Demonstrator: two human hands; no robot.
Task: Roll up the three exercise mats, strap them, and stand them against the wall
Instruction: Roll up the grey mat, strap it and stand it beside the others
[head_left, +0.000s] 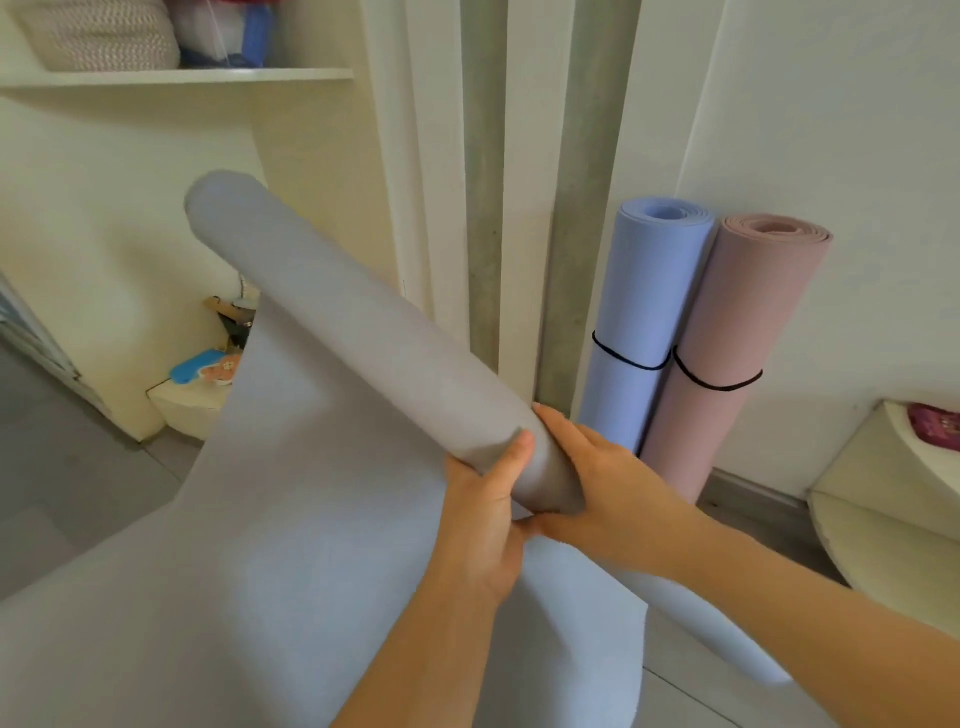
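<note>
The blue mat and the pink mat stand upright and rolled, touching each other, leaning on the white wall at the right. Each carries 1 black strap around its middle. Nothing lies between them and the grey mat, which is held in the air just left of them, tilted, its far end pointing up and left. Only part of it is rolled; the loose sheet hangs down from the roll and covers much of the floor below.

The left hand grips the near end of the roll from underneath, thumb pressed on top. The right hand wraps its fingers round the same end from the right side.

On the wall shelf at the top left sits a woven basket; what it holds cannot be told. Blue and white bundles stand beside it. A low ledge by the left wall bears a small blue item. At the right edge a curved cream shelf holds a pink packet.

2 grey concrete strips run up the wall behind. The floor is grey tile.
</note>
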